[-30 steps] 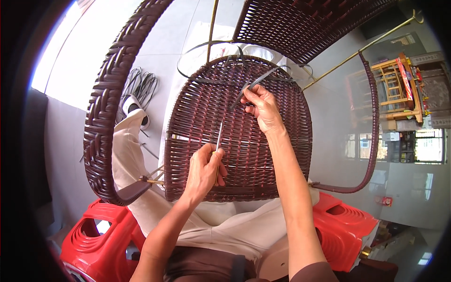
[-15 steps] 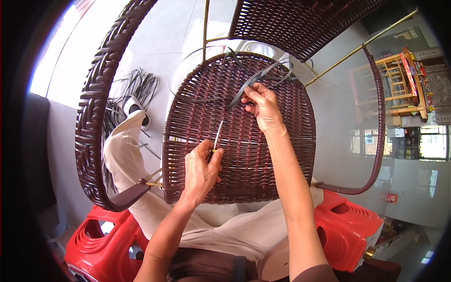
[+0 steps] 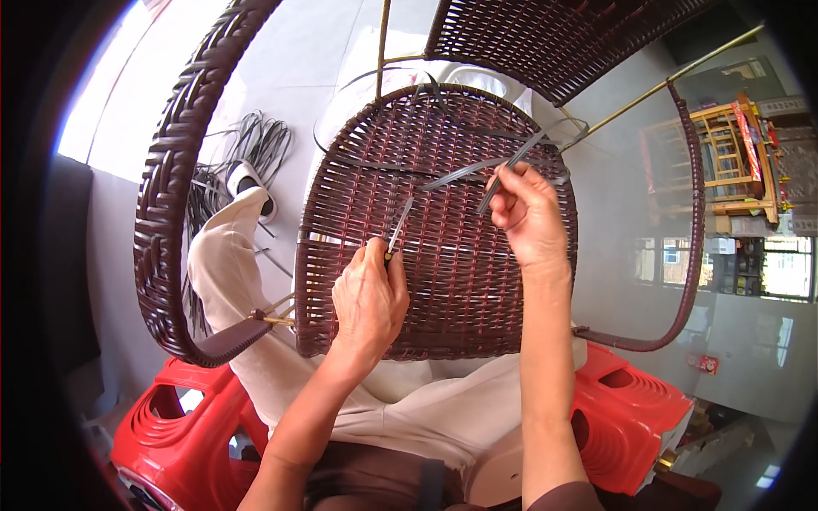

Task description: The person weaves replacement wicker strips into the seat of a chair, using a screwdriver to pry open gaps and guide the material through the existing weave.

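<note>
A round-backed woven wicker seat (image 3: 460, 298), dark brown with reddish strands, lies before me. My left hand (image 3: 371, 298) is closed round the handle of a slim metal awl (image 3: 400, 223), whose shaft points up and away over the middle of the seat; most of the handle is hidden. My right hand (image 3: 532, 221), to the right and above the weave, pinches flat grey-brown weaving strips (image 3: 464, 174) between thumb and fingers. Part of the strips runs left toward the awl's tip, and loops trail to the seat's far right edge.
A braided armrest (image 3: 162, 204) curves up on the left, a thinner one (image 3: 694, 196) on the right. The woven backrest (image 3: 545, 43) stands beyond. Loose strips (image 3: 260, 140) lie on the floor near my shoe. Red plastic stools (image 3: 183, 426) flank my legs.
My right hand has moved right and slightly nearer with the strips, drawing them across the seat. My left hand has shifted a little, keeping the awl.
</note>
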Demonstrator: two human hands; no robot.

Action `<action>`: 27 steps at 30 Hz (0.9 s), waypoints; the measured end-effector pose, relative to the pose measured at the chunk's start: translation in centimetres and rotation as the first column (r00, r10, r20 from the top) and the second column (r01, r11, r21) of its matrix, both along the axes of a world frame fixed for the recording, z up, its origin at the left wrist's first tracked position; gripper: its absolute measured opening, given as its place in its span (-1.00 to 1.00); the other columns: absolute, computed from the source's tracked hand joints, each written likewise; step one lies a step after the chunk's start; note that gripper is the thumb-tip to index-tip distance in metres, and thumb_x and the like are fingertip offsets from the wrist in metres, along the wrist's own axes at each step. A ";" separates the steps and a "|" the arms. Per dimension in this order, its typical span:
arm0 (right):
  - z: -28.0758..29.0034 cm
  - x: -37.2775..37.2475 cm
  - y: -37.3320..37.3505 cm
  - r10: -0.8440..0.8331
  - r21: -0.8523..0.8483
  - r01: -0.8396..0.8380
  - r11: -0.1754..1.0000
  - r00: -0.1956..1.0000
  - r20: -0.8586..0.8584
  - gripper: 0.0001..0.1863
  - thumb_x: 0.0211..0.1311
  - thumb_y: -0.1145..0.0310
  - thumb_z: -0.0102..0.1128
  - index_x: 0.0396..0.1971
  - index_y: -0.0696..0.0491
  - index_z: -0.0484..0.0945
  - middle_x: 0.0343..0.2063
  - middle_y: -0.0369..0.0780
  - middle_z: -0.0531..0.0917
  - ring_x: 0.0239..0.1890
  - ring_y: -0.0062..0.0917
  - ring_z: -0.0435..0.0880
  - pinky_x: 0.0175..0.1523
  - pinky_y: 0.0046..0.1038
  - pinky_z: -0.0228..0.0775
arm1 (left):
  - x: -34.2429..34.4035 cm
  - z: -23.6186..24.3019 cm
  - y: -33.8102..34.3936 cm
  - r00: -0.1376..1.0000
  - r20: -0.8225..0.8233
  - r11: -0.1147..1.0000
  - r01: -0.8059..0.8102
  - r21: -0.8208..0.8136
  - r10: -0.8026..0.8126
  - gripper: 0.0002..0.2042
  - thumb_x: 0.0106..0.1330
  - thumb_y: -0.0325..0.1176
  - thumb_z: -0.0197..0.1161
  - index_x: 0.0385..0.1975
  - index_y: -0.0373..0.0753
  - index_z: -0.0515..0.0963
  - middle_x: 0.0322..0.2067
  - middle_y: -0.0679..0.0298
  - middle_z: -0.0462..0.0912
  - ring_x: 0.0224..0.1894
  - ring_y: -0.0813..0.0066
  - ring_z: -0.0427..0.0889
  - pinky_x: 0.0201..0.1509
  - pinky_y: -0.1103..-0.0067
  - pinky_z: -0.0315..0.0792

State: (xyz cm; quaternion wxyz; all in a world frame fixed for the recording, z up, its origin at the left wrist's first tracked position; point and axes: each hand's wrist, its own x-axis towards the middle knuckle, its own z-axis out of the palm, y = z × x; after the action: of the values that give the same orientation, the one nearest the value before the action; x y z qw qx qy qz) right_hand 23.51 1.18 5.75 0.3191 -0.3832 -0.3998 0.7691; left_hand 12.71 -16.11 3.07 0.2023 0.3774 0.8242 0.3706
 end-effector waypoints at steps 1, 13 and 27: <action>0.6 0.0 0.4 0.007 -0.001 -0.007 1.000 1.000 -0.024 -0.96 0.12 0.48 0.10 -0.50 0.05 0.49 -0.65 -0.31 0.56 -0.68 -0.70 0.52 -0.69 -0.71 0.26 | 0.0 -0.4 0.0 0.999 -0.044 1.000 0.008 0.022 -0.007 -0.87 0.18 -0.47 0.06 -0.52 -0.35 0.28 -0.67 -0.01 0.42 -0.58 0.01 0.45 -0.52 0.31 0.26; 2.2 -4.1 -2.5 0.293 0.091 -0.294 0.952 0.956 0.023 -0.94 0.14 0.45 0.08 -0.48 0.09 0.49 -0.55 -0.23 0.61 -0.61 -0.63 0.61 -0.64 -0.72 0.40 | -0.5 -0.1 -0.4 0.998 0.026 0.995 0.055 0.088 -0.057 -0.92 0.08 -0.53 0.12 -0.50 -0.40 0.38 -0.75 -0.04 0.38 -0.66 -0.02 0.44 -0.59 0.37 0.28; -5.3 -3.4 0.2 0.238 0.260 -0.300 0.918 0.940 0.245 -0.92 0.17 0.44 0.04 -0.38 0.12 0.47 -0.44 -0.19 0.62 -0.54 -0.57 0.65 -0.70 -0.77 0.36 | -0.8 0.0 -0.8 0.993 0.077 0.994 0.079 0.079 -0.085 -0.91 0.10 -0.52 0.13 -0.55 -0.41 0.41 -0.76 -0.03 0.39 -0.69 0.01 0.42 -0.62 0.41 0.24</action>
State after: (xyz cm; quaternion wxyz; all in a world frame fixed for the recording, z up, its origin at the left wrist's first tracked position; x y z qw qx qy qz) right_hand 20.07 1.36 0.47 0.2196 -0.3510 -0.5896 0.6935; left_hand 11.87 -16.86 3.12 0.2359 0.4031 0.7846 0.4077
